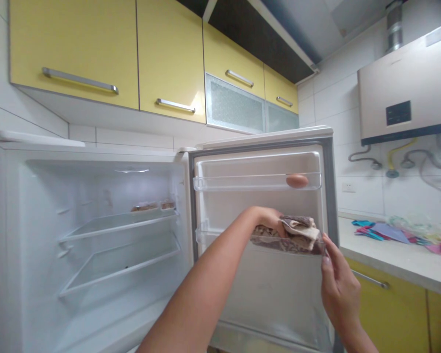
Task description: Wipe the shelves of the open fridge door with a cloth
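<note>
My left hand reaches into the lower door shelf of an open fridge. It grips a bunched brown and beige patterned cloth, part of which shows through the clear front of the shelf. The cloth hides most of its fingers. At the right end of that shelf, my right hand has thumb and fingers closed on the corner. A brown egg lies in the upper door shelf.
Left of the door, the fridge interior has glass shelves, with small packed items on the upper one. Colourful cloths or gloves lie on the right counter. Yellow cabinets hang above; a water heater is on the right wall.
</note>
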Action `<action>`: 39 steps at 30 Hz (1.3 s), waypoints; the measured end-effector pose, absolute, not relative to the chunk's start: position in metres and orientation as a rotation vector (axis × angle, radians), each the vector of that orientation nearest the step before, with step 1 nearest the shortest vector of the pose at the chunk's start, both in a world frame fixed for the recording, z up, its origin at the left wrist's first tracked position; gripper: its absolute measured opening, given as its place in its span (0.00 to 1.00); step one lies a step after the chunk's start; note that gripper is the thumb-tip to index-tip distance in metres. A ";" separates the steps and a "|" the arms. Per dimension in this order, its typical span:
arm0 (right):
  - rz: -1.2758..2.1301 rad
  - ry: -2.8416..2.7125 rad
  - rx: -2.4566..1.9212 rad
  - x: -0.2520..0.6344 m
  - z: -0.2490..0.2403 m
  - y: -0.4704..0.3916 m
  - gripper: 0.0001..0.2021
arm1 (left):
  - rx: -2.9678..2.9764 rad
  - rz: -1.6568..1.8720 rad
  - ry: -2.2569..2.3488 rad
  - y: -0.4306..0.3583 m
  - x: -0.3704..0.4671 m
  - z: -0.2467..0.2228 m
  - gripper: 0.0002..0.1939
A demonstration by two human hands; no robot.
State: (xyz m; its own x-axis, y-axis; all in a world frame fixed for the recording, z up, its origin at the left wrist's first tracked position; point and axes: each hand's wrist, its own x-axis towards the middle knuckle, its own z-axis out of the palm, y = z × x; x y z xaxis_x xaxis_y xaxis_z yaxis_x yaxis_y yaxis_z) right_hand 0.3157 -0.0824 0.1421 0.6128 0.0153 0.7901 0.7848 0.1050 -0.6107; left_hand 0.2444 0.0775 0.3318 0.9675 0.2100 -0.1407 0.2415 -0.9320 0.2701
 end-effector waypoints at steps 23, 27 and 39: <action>-0.587 -0.789 -1.431 0.329 0.142 -0.081 0.30 | 3.303 0.124 0.495 0.098 0.195 0.321 0.17; -0.574 -0.788 -1.423 0.332 0.143 -0.078 0.29 | 3.298 0.086 0.678 0.124 0.147 0.328 0.17; -0.576 -0.755 -1.419 0.328 0.143 -0.076 0.30 | 2.958 0.514 1.140 0.145 0.118 0.322 0.12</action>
